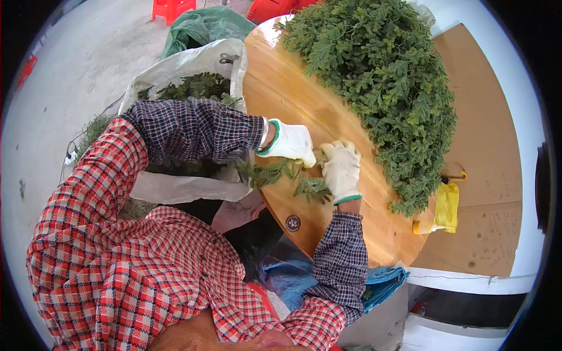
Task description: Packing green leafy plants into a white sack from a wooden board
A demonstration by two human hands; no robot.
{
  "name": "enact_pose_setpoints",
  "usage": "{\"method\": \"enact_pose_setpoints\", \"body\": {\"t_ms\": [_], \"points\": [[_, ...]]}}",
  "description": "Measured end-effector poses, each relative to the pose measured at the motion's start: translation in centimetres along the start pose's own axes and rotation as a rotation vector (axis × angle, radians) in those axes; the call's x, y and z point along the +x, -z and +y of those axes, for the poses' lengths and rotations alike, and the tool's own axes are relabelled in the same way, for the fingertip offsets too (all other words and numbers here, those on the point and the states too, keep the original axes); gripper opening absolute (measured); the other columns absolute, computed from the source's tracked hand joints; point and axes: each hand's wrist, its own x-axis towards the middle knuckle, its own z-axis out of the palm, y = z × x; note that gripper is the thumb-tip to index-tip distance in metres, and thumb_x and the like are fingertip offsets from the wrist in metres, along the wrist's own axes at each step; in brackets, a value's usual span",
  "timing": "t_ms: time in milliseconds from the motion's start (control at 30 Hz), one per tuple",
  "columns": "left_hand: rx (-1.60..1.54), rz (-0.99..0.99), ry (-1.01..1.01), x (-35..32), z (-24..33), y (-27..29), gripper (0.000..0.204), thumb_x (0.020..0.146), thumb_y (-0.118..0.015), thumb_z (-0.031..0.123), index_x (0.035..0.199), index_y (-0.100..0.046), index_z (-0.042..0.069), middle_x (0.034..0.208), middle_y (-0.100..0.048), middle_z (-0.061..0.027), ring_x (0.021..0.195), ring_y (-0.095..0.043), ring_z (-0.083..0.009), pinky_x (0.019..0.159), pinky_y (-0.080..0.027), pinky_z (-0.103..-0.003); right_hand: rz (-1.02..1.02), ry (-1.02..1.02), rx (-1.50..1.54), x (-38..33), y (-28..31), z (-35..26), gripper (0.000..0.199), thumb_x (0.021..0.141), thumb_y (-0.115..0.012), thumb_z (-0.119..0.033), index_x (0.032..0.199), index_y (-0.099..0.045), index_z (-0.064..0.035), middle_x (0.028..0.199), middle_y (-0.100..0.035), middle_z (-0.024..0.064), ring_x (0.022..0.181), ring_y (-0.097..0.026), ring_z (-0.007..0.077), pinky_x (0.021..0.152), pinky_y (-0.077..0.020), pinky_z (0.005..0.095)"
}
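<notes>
My left hand [291,143], in a white knit glove with a green cuff, is closed with its fingertips pinched over the round wooden table [287,93]. A green artificial fir sprig [269,174] runs out below it toward the table's left edge. My right hand [341,169], in a similar cream glove, is closed close beside it, fingers curled at the sprig's upper end. Side twigs of the sprig hang between the two hands. The exact grip of the fingertips is hidden by the gloves. A large heap of green artificial branches [386,76] covers the table's far right side.
At my left stands an open white woven sack [146,79] with more greenery in it and scissors [228,58] at its rim. A yellow-capped bottle [424,227] and yellow pouch [447,205] are at the right edge. A blue bag [383,286] hangs below. Cardboard [486,152] lies beyond.
</notes>
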Motion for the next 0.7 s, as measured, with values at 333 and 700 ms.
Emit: {"method": "enact_pose_setpoints", "body": {"t_ms": [333,700], "points": [[0.175,-0.294,-0.713,-7.4,4.3,-2.2,0.012,0.083,-0.053,0.017,0.087,-0.06,0.008,0.073,-0.057,-0.008,0.065,-0.059,-0.0252,0.057,-0.046,-0.036,-0.119,-0.333,-0.448,-11.3,7.9,-7.6,0.01,0.075,-0.056,-0.014,0.078,-0.064,-0.009,0.067,-0.059,0.0088,0.065,-0.058,0.0294,0.064,-0.0423,0.0375],[0.616,0.262,-0.746,-0.1,2.5,3.5,0.048,0.075,-0.061,0.013,0.12,-0.047,0.006,0.074,-0.053,-0.0101,0.07,-0.06,-0.0244,0.064,-0.048,-0.033,0.28,-1.475,-0.004,-32.2,5.4,2.9,0.05,0.088,-0.055,-0.041,0.118,-0.053,-0.0008,0.105,-0.062,0.0238,0.098,-0.058,0.0415,0.084,-0.0444,0.046]]}}
